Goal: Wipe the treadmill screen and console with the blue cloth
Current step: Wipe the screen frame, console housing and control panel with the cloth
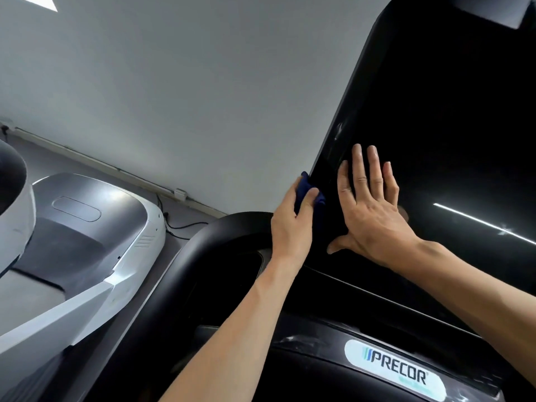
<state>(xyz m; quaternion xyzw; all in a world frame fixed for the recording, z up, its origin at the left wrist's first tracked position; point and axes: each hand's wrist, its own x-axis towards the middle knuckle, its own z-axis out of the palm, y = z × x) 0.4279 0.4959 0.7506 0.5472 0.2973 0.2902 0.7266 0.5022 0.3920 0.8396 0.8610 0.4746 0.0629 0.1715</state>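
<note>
Screen [452,117]: large, black, glossy, tilted in view; fills the upper right. Its left edge runs as a long diagonal from the top down to my hands. A white light streak reflects on the glass at far right. Smudges show on the glass just above my right fingertips.

Open room: left of the screen edge, only a plain grey wall [179,82]. On the glass, the whole span above and right of my right hand is unobstructed.

Cloth [311,192]: dark blue, bunched, at the screen's left edge near its lower end, partly on the glass and partly wrapped past the edge.

My left hand [293,221]: fingers and thumb curled round the cloth, gripping it against the screen edge.

My right hand [374,207]: flat on the glass, fingers straight and slightly spread, thumb out to the left; holds nothing. It lies just right of the cloth, a narrow strip of glass between them.

Console [333,343]: black, below the screen, bearing a white oval PRECOR label [396,371]. A curved black handlebar [203,245] arcs left of my left wrist.

Neighbouring machine [87,242]: white and grey, lower left, well apart from the hands.
</note>
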